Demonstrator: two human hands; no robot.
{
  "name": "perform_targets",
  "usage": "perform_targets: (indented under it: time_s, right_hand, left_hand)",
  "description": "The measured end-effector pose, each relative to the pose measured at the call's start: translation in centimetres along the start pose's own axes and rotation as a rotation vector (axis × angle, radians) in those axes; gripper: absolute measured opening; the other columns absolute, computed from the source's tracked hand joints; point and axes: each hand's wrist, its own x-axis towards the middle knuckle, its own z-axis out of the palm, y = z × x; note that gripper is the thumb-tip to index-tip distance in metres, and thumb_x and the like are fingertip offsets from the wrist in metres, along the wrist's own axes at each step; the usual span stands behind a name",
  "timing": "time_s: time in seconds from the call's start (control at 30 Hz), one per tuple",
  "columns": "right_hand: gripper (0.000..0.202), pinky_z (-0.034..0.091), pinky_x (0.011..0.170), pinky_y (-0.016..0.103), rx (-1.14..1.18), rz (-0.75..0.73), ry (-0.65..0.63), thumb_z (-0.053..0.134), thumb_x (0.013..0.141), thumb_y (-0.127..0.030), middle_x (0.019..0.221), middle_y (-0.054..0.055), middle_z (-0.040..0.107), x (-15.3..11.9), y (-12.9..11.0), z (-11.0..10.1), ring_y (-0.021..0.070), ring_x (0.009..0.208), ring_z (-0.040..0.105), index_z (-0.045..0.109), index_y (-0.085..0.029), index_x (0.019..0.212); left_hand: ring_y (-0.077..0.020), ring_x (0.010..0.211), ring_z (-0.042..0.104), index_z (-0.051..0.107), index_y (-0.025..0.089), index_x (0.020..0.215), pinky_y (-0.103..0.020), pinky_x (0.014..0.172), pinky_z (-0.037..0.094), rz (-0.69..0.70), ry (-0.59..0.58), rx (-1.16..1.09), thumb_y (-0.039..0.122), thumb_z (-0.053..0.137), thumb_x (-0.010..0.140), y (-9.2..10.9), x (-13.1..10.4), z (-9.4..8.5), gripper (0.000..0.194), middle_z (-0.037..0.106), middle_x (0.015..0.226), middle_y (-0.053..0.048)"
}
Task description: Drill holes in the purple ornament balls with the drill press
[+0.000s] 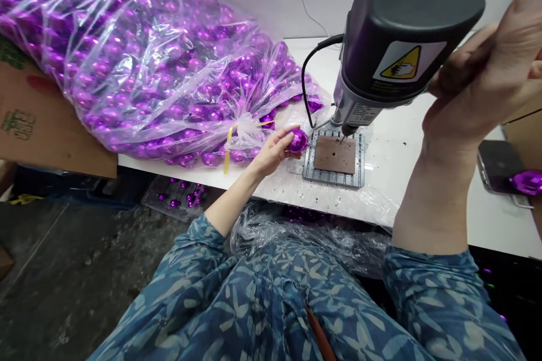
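Observation:
My left hand [273, 152] pinches a shiny purple faceted ball [298, 140] just left of the drill press's metal base plate [311, 172]. A brown board [326, 161] with a small dark hole lies on that plate, and dark crumbs are scattered over it. Above the board the black drill press head [406, 28] points its thin bit [342, 139] downward; the bit is apart from the ball. Raised at the right side of the head, my right hand [486, 67] has its fingers curled. Whatever they grip is hidden behind the hand and the head.
A big clear bag [139, 67] full of purple balls, tied with a yellow strip [227, 149], covers the table's left side by a cardboard box [46, 107]. A phone-like dark device [497, 163] and another purple ball [527, 181] lie right. Plastic film [305, 242] hangs at the front edge.

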Motion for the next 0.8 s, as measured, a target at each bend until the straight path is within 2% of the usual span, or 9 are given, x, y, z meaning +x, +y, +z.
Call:
perform_targets:
  time_s: [0.13, 0.23, 0.33, 0.53, 0.7, 0.8]
  right_hand:
    - [0.08, 0.023, 0.045, 0.026, -0.037, -0.038, -0.02, 0.069, 0.079, -0.088, 0.054, -0.007, 0.017, 0.0, -0.2, 0.3, 0.0028, 0.044, 0.031, 0.026, -0.021, 0.07]
    - [0.082, 0.027, 0.044, 0.025, -0.044, -0.03, -0.026, 0.063, 0.077, -0.093, 0.052, -0.008, 0.017, -0.1, -0.5, 0.5, 0.0025, 0.042, 0.03, 0.022, -0.022, 0.071]
    - [0.08, 0.022, 0.041, 0.025, -0.053, -0.017, -0.026, 0.061, 0.078, -0.092, 0.051, -0.009, 0.022, -0.2, -0.6, 0.5, 0.0024, 0.041, 0.03, 0.021, -0.023, 0.072]
    - [0.083, 0.023, 0.041, 0.025, -0.119, -0.03, -0.046, 0.052, 0.079, -0.098, 0.051, -0.008, 0.019, -0.4, -0.8, 0.6, 0.0023, 0.041, 0.029, 0.013, -0.024, 0.075]
    - [0.078, 0.025, 0.042, 0.025, -0.046, -0.02, -0.03, 0.058, 0.078, -0.092, 0.051, -0.009, 0.027, -0.4, -0.9, 0.7, 0.0025, 0.041, 0.035, 0.018, -0.026, 0.074]
    - [0.073, 0.024, 0.042, 0.023, -0.053, -0.017, -0.057, 0.061, 0.081, -0.084, 0.052, -0.009, 0.029, -0.4, -1.2, 0.7, 0.0006, 0.042, 0.036, 0.021, -0.024, 0.072]
  left_hand:
    - [-0.0283, 0.125, 0.084, 0.07, 0.026, 0.147, -0.044, 0.104, 0.071, -0.011, -0.008, -0.046, 0.069, 0.098, 0.086, -2.2, 0.1, 2.5, 0.08, 0.084, 0.138, -0.014]
    - [-0.0301, 0.129, 0.083, 0.072, 0.022, 0.143, -0.046, 0.107, 0.071, -0.024, -0.008, -0.051, 0.075, 0.093, 0.09, -3.5, 1.5, 4.1, 0.078, 0.084, 0.141, -0.018]
    - [-0.0312, 0.135, 0.081, 0.074, 0.021, 0.146, -0.048, 0.112, 0.069, 0.005, -0.022, -0.008, 0.079, 0.085, 0.096, -4.2, 2.8, 5.1, 0.077, 0.084, 0.146, -0.018]
    - [-0.0299, 0.132, 0.081, 0.072, 0.022, 0.154, -0.047, 0.117, 0.065, 0.054, 0.002, 0.147, 0.061, 0.088, 0.099, -5.2, 4.5, 6.3, 0.07, 0.085, 0.144, -0.014]
    - [-0.0265, 0.118, 0.083, 0.071, 0.019, 0.152, -0.042, 0.106, 0.067, 0.043, -0.003, 0.178, 0.048, 0.09, 0.1, -5.3, 5.3, 7.1, 0.063, 0.087, 0.136, -0.014]
    - [-0.0261, 0.118, 0.082, 0.073, 0.019, 0.149, -0.041, 0.104, 0.067, 0.055, -0.009, 0.204, 0.04, 0.092, 0.098, -5.1, 5.6, 7.4, 0.059, 0.087, 0.138, -0.013]
